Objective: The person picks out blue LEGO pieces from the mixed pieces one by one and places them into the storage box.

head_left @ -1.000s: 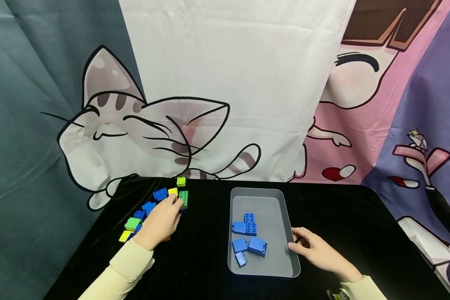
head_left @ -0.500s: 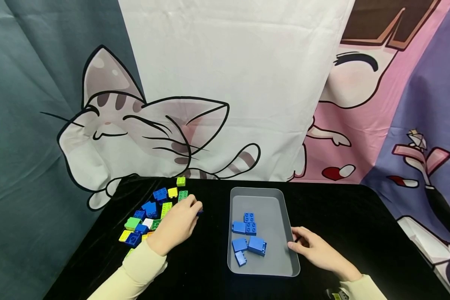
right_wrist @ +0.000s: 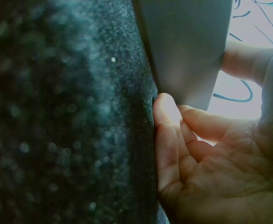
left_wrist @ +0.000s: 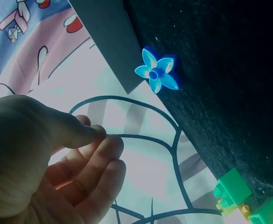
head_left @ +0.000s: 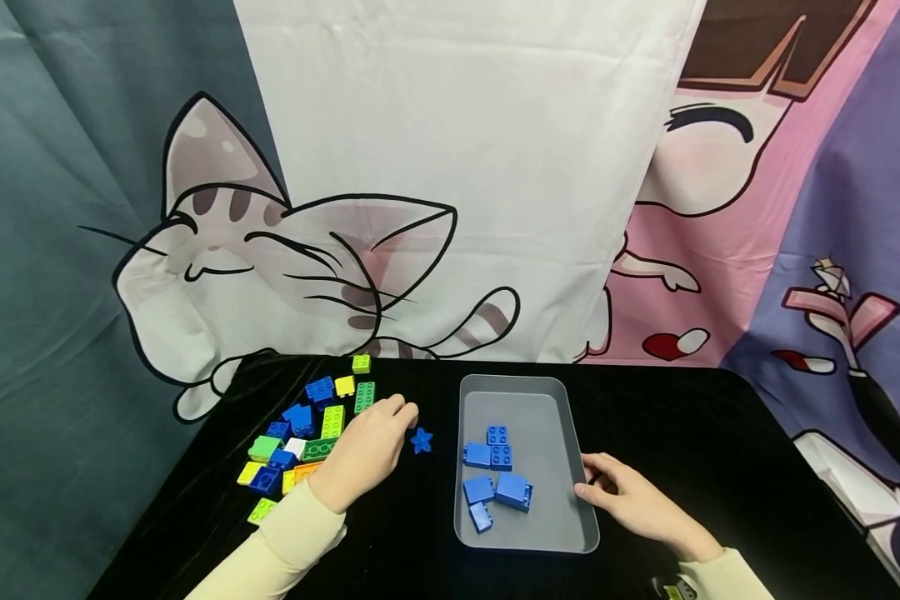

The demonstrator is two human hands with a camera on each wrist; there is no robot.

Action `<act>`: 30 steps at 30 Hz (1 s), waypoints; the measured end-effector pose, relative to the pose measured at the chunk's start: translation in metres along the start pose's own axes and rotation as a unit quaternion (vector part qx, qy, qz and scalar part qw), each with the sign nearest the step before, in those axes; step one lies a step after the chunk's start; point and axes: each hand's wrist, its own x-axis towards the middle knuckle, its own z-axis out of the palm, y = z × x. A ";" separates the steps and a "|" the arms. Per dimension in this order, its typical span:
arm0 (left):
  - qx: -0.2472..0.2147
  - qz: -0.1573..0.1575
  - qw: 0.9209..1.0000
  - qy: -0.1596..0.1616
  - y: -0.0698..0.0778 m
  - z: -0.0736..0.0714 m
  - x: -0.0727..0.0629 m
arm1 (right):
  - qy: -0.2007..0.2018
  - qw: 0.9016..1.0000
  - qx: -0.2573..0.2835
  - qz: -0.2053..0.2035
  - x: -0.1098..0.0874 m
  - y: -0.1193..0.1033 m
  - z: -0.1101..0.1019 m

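Blue star [head_left: 422, 441] lies near the left hand [head_left: 367, 447], grip released; right hand [head_left: 637, 502] grasps the tray [head_left: 546, 446] at its right edge; shoving it left could strike the star.

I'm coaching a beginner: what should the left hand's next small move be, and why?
Probably, the left hand should pinch the blue flower-shaped piece. It lies on the black cloth between the mixed-color bricks and the gray tray, close to that hand, which holds nothing visible. The tray holds only blue bricks, so it may belong there.
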 end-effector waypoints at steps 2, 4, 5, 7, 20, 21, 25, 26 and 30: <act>-0.002 0.000 1.000 -0.003 0.001 0.000 0.000 | -0.001 1.000 0.001 0.001 0.000 0.001 0.000; -0.004 0.001 1.000 -0.004 0.001 0.002 0.001 | -0.002 1.000 0.002 0.002 0.000 0.002 0.000; -0.004 0.001 1.000 -0.006 0.001 0.003 0.001 | -0.002 1.000 0.003 0.002 0.000 0.003 0.000; -0.005 0.002 1.000 -0.008 0.002 0.005 0.002 | -0.003 1.000 0.004 0.002 -0.001 0.003 0.000; 0.006 -0.009 0.998 -0.062 0.008 0.019 0.005 | 0.001 1.000 -0.002 -0.002 0.000 0.003 0.001; 0.011 -0.012 0.997 -0.069 0.009 0.020 0.005 | 0.000 1.000 -0.002 -0.003 0.000 0.003 0.001; 0.022 -0.017 0.995 -0.093 0.009 0.025 0.004 | 0.001 1.000 -0.003 -0.005 0.000 0.002 0.001; 0.022 -0.018 0.995 -0.096 0.009 0.026 0.004 | 0.001 1.000 -0.004 -0.005 0.000 0.002 0.001; 0.021 -0.018 0.994 -0.102 0.008 0.031 0.004 | 0.001 1.000 -0.003 -0.007 0.000 0.002 0.001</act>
